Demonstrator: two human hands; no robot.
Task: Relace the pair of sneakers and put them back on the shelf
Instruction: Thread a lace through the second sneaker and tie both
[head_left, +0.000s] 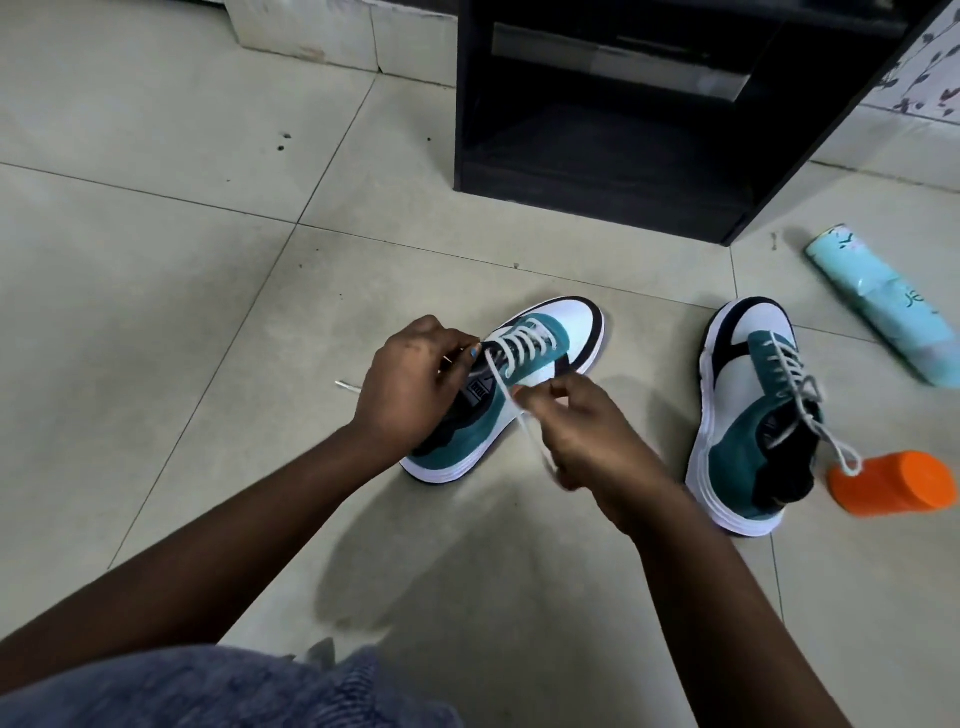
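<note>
A home interior, by the look of the floor: large pale tiles (156, 218) with dark grout lines, a low black shelf unit (623, 119) standing open on them. Floral-patterned wall covering (919, 67) at upper right. Household clutter lying about: a pale-blue tube (878, 306), an orange-capped container (893, 483), sneakers (748, 415) on the ground.

At frame centre, the left hand (410, 384) and right hand (576, 431) each pinch a white lace (506, 397) end over a teal sneaker (524, 364). The second sneaker (748, 415) stands right; a black shelf (597, 171) stands above.
</note>
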